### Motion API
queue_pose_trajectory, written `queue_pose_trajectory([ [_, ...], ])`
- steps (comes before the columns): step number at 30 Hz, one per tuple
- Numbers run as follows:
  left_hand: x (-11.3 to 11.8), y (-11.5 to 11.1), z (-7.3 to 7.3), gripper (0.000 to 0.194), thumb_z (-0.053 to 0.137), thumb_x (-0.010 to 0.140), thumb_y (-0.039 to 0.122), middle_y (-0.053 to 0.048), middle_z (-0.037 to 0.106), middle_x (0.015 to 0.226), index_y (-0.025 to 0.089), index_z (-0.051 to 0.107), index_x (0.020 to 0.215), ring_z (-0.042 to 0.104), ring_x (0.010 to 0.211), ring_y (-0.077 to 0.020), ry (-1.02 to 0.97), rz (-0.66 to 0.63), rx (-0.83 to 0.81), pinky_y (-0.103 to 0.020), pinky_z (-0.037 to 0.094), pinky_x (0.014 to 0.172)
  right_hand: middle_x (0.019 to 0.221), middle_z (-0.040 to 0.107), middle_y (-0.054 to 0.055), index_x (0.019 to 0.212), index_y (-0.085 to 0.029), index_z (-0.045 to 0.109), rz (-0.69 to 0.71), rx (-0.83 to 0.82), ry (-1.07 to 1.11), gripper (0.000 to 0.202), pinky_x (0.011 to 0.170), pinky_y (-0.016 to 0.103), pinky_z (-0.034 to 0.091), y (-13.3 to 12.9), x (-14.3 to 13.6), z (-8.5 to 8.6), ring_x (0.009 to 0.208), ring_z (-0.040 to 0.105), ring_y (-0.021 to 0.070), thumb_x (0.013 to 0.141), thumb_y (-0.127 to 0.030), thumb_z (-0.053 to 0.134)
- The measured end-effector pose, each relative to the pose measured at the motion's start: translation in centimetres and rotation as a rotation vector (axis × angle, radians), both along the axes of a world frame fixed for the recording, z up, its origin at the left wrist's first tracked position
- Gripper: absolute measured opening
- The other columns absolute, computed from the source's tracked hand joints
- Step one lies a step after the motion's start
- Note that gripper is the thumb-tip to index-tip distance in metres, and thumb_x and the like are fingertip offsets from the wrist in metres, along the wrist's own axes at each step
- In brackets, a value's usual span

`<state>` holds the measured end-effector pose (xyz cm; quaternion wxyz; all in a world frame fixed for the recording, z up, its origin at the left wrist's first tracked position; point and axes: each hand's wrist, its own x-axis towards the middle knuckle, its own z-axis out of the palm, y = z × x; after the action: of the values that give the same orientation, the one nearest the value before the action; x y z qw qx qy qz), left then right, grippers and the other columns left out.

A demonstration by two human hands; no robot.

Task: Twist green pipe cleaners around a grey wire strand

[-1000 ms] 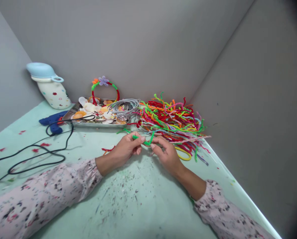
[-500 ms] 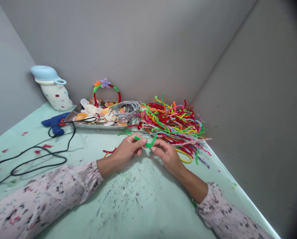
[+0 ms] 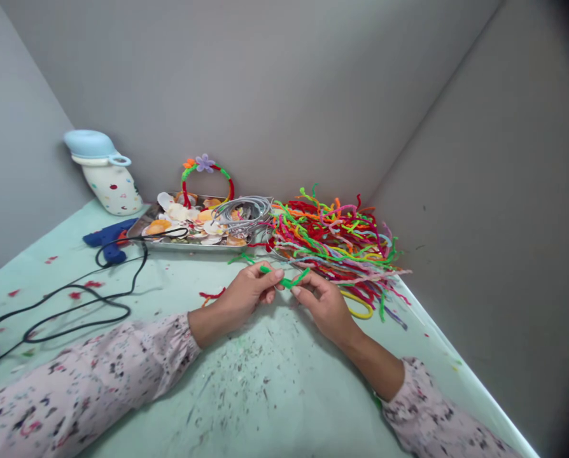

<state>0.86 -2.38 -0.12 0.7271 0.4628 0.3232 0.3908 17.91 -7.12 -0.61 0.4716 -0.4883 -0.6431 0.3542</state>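
A short green pipe cleaner (image 3: 288,282) is stretched between my two hands above the middle of the table. My left hand (image 3: 247,291) pinches it between thumb and fingers, one end poking up past the thumb. On the other side my right hand (image 3: 323,304) is closed on it, and a bent green end rises by the fingertips. Behind my hands a heap of mixed-colour pipe cleaners (image 3: 332,238) spreads to the right. A red pipe cleaner piece (image 3: 212,294) lies by my left wrist, and a yellow loop (image 3: 361,308) by my right hand.
A metal tray (image 3: 193,247) holds seashells (image 3: 203,222), with a coil of grey wire (image 3: 244,213) on its right. A pipe-cleaner hoop with flowers (image 3: 208,175) stands behind. To the left are a blue glue gun (image 3: 110,238), its black cord (image 3: 79,302) and a white bottle (image 3: 112,187).
The upright green end by my right fingers has bent down towards the right. Both hands stay closed on the pipe cleaner; the whole view has shifted slightly.
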Motion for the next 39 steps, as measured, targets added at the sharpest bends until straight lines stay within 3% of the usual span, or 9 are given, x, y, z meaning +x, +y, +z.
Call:
queue_pose_trajectory([
  [11,0.08,0.11,0.28,0.032,0.073,0.071,0.038,0.003,0.058,0.06,0.015,0.051,0.071,0.044,0.042,-0.002,-0.042,0.014,-0.062,-0.014,0.031,0.041,0.082,0.058,0.002,0.077,-0.021,0.058,-0.076,0.259,-0.214,0.008,0.078,0.031,0.044,0.0,-0.11,0.63,0.082,0.055,0.0174,0.084,-0.021,0.056],
  [24,0.06,0.04,0.44,0.032,0.073,0.071,0.037,0.004,0.057,0.059,0.015,0.051,0.073,0.044,0.042,-0.0022,-0.04,0.021,-0.08,-0.014,0.031,0.04,0.082,0.062,0.001,0.082,-0.022,0.06,-0.112,0.29,-0.252,0.0,0.076,0.031,0.046,0.17,0.0,0.06,0.081,0.059,0.0169,0.082,-0.022,0.061],
  [31,0.04,0.0,0.49,0.032,0.073,0.071,0.038,0.004,0.057,0.057,0.014,0.052,0.071,0.045,0.042,-0.0026,-0.031,0.012,-0.079,-0.014,0.031,0.041,0.084,0.065,0.002,0.086,-0.023,0.063,-0.108,0.335,-0.306,0.011,0.076,0.032,0.048,0.14,0.02,-0.05,0.08,0.061,0.0172,0.081,-0.016,0.057],
  [39,-0.03,0.11,0.16,0.031,0.071,0.074,0.038,0.004,0.057,0.057,0.015,0.051,0.072,0.045,0.042,-0.0025,-0.053,0.003,-0.084,-0.013,0.032,0.042,0.086,0.068,0.003,0.093,-0.025,0.064,-0.059,0.529,-0.404,0.017,0.079,0.036,0.047,0.18,0.23,0.16,0.084,0.062,0.0188,0.082,-0.013,0.056],
])
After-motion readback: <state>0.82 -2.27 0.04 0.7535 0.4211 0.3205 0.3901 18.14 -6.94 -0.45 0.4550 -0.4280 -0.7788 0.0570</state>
